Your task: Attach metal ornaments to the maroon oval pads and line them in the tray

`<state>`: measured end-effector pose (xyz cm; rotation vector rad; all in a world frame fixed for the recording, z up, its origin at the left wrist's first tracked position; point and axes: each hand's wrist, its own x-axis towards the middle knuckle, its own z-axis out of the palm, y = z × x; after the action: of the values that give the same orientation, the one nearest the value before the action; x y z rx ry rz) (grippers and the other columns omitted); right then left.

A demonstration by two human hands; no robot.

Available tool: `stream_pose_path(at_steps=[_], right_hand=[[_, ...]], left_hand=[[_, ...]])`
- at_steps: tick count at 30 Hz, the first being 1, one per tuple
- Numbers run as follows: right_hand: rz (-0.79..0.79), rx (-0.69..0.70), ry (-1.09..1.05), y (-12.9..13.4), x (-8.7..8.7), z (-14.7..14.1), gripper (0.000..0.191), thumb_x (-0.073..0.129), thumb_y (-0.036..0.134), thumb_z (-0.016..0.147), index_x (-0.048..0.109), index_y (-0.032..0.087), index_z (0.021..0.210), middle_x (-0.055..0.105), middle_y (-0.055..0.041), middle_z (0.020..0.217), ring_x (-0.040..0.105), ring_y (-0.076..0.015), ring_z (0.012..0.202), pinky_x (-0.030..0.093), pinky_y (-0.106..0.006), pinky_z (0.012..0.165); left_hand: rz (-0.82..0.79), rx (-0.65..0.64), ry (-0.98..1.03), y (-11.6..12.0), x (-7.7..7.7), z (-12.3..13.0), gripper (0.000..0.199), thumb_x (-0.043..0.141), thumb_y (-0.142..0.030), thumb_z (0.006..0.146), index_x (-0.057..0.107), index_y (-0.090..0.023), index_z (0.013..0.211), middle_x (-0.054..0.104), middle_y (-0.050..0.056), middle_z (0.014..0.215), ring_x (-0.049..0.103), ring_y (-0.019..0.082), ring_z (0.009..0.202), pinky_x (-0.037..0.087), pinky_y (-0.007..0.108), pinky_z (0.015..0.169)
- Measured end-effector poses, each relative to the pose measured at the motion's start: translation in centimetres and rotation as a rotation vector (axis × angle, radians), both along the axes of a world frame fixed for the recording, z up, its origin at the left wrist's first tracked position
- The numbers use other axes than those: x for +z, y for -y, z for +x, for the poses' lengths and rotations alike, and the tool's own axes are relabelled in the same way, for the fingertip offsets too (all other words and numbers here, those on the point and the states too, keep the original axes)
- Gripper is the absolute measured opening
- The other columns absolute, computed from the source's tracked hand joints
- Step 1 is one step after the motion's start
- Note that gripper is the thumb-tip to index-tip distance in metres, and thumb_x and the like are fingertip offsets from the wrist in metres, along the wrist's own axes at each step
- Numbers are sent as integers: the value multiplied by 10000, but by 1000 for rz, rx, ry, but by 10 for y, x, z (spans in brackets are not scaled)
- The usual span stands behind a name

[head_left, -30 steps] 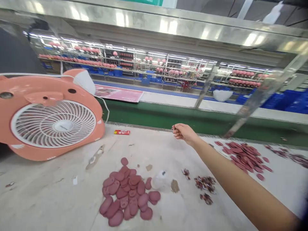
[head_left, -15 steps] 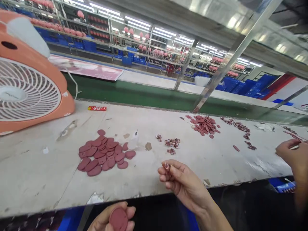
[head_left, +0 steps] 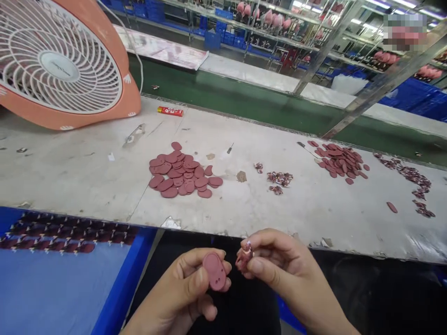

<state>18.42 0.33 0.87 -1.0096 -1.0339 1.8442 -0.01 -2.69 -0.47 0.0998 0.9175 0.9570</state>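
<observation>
Below the table's front edge, my left hand (head_left: 188, 284) pinches a flat, dark-pink oval piece (head_left: 214, 272) with small holes near its lower end. Close beside it, my right hand (head_left: 282, 274) holds a small reddish-brown figurine (head_left: 245, 257) with light patches between thumb and fingers. The two parts are near each other but apart. A heap of similar oval pieces (head_left: 181, 172) lies on the table (head_left: 230, 211) ahead of my left hand. Beyond my right hand sits a small cluster of similar figurines (head_left: 279, 178).
An orange fan (head_left: 131, 93) stands at the back left. A blue tray (head_left: 63, 284) with rows of dark assembled parts is at lower left. Further right lie another oval heap (head_left: 340, 160) and a trail of figurines (head_left: 412, 177). A metal post (head_left: 349, 114) rises behind the table.
My view has tilted down and left. The hands have come together, the right one drawing back from the table with the figurine. The other person's hand at right has left view.
</observation>
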Motion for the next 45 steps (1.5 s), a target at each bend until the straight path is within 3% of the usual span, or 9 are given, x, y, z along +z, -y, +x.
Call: stream_pose_path(at_steps=[4, 10, 20, 30, 38, 45], right_hand=[[250, 50, 291, -2, 16, -3, 109, 749, 278, 832, 729, 301, 937, 744, -19, 852, 706, -173, 730, 575, -263, 667], [441, 67, 385, -9, 21, -7, 101, 727, 242, 849, 731, 315, 920, 710, -3, 837, 669, -155, 693, 558, -252, 615], [448, 127, 382, -13, 17, -13, 149, 724, 180, 853, 728, 304, 934, 734, 26, 798, 669, -132, 650, 545, -231, 604], [611, 218, 494, -15, 22, -10, 150, 689, 109, 861, 691, 227, 954, 737, 36, 797, 691, -105, 714, 541, -196, 693], [560, 161, 440, -13, 17, -13, 133, 690, 103, 856, 686, 201, 945, 736, 35, 811, 680, -65, 693, 529, -117, 674], [599, 190, 513, -14, 16, -10, 118, 684, 113, 859, 677, 208, 929, 713, 53, 782, 640, -49, 665, 506, -120, 661]], left_hand=[[47, -55, 11, 2, -5, -3, 351, 891, -441, 553, 809, -195, 790, 670, 24, 674, 587, 121, 633, 482, 149, 486], [46, -73, 31, 2, -9, -5, 329, 883, -451, 567, 790, -174, 717, 632, 8, 628, 562, 107, 602, 466, 142, 481], [-24, -83, 19, -6, 6, -3, 350, 903, -443, 523, 777, -148, 665, 623, -10, 576, 555, 76, 545, 451, 122, 460], [-44, -85, 47, -7, 1, -2, 335, 905, -426, 529, 770, -145, 652, 652, -3, 574, 583, 74, 539, 465, 121, 450], [-23, -70, 51, -2, -13, -1, 309, 875, -442, 590, 779, -169, 699, 645, -12, 588, 544, 55, 511, 452, 117, 445], [-55, -60, 60, -2, -10, 3, 298, 877, -412, 602, 770, -146, 682, 625, -9, 585, 523, 48, 510, 451, 102, 444]])
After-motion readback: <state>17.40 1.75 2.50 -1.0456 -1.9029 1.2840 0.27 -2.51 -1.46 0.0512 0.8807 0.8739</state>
